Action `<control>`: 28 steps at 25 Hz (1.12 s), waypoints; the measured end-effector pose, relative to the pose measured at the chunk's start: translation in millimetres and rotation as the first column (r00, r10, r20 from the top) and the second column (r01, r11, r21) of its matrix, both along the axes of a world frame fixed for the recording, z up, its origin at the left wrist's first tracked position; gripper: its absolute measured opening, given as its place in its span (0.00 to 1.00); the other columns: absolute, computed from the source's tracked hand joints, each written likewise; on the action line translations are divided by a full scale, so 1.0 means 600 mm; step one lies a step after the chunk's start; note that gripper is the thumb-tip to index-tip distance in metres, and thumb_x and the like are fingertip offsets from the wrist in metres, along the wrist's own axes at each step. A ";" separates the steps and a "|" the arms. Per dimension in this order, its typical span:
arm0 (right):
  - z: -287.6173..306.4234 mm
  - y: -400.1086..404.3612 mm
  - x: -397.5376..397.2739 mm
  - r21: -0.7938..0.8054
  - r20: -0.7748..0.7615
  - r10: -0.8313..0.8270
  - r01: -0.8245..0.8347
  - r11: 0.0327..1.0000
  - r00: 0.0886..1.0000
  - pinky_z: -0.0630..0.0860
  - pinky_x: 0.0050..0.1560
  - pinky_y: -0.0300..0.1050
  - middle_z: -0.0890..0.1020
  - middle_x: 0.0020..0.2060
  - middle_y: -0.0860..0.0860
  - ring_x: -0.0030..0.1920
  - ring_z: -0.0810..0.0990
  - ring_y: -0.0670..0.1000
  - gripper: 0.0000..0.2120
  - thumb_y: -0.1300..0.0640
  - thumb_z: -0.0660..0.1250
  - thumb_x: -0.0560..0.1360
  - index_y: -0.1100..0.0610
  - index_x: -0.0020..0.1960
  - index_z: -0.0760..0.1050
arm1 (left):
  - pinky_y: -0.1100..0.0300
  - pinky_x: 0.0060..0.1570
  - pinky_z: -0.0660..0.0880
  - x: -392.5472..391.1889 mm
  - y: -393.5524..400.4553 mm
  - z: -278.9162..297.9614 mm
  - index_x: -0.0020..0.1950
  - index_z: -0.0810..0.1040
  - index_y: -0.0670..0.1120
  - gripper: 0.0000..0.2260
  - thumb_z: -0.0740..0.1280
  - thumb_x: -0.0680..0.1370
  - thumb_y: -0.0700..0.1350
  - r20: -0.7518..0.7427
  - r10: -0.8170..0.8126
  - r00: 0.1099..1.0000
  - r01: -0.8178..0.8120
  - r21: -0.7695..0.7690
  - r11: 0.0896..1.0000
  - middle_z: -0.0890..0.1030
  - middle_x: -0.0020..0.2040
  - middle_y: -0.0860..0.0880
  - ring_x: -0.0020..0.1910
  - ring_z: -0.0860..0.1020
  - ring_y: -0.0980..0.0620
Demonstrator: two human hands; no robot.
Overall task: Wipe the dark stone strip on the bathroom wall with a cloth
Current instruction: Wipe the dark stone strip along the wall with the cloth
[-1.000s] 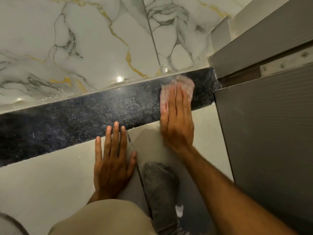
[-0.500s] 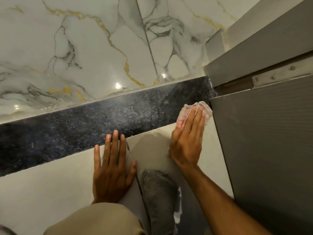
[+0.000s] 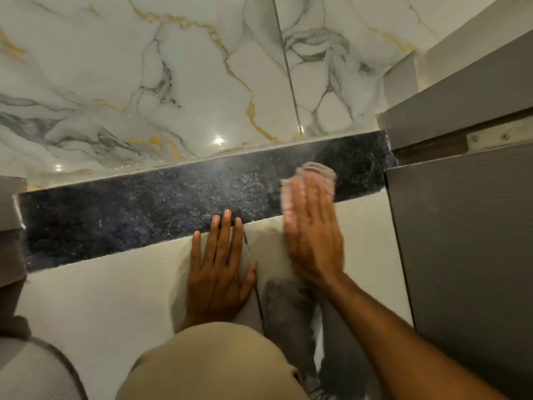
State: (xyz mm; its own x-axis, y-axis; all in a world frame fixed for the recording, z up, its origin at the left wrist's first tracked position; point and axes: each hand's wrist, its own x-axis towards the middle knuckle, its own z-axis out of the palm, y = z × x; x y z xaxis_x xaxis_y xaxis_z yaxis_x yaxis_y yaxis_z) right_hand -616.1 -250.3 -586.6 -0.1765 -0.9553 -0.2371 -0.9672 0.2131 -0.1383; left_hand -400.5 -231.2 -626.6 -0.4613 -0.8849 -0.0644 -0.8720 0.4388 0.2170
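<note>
The dark speckled stone strip [image 3: 138, 209] runs across the wall, rising toward the right. My right hand [image 3: 313, 235] lies flat on a pale pink cloth [image 3: 314, 171] and presses it against the right part of the strip; the hand is blurred with motion. The cloth shows only above and left of my fingers. My left hand [image 3: 219, 269] rests flat with fingers apart on the plain beige tile below the strip, its fingertips reaching the strip's lower edge.
White marble tiles [image 3: 178, 82] with gold and grey veins sit above the strip. A grey cabinet or door panel [image 3: 461, 241] bounds the strip on the right. A grey ledge [image 3: 10, 203] ends it on the left. My knee [image 3: 207, 368] is below.
My right hand with the cloth has moved up from the beige tile near the grey panel back onto the strip, slightly to the left. The left hand stays put.
</note>
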 end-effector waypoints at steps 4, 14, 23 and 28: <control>-0.032 -0.137 0.005 -0.096 -0.115 -0.255 0.245 0.965 0.960 0.52 0.92 0.65 0.46 0.91 0.61 0.92 0.45 0.62 0.33 0.46 0.44 0.91 0.59 0.91 0.41 | 0.36 0.88 0.49 0.019 0.007 -0.014 0.89 0.58 0.40 0.34 0.50 0.88 0.60 0.001 0.072 0.997 -0.072 -0.022 0.997 0.57 0.89 0.37 0.89 0.55 0.37; -0.001 -0.086 0.054 -0.027 -0.075 0.204 -0.206 0.978 0.976 0.55 0.91 0.65 0.47 0.92 0.59 0.92 0.46 0.59 0.33 0.46 0.47 0.91 0.58 0.91 0.44 | 0.29 0.83 0.59 0.101 0.059 0.003 0.89 0.59 0.42 0.34 0.56 0.86 0.58 0.034 0.235 0.971 -0.236 0.038 0.971 0.57 0.89 0.37 0.88 0.58 0.34; -0.014 -0.081 0.194 -0.079 0.003 0.749 -0.747 0.660 0.662 0.58 0.91 0.63 0.53 0.91 0.57 0.92 0.50 0.57 0.32 0.45 0.52 0.91 0.58 0.91 0.50 | 0.32 0.84 0.58 0.197 0.113 0.027 0.88 0.61 0.42 0.33 0.56 0.86 0.58 0.154 0.441 0.884 -0.451 0.034 0.892 0.58 0.89 0.37 0.88 0.58 0.35; -0.032 -0.159 0.304 -0.162 0.034 0.488 -0.477 0.864 0.872 0.53 0.93 0.62 0.49 0.91 0.61 0.92 0.48 0.59 0.34 0.47 0.49 0.91 0.62 0.91 0.47 | 0.32 0.86 0.56 0.204 0.129 0.011 0.89 0.59 0.42 0.34 0.59 0.87 0.59 0.170 0.463 0.870 -0.468 -0.013 0.884 0.58 0.89 0.38 0.89 0.56 0.36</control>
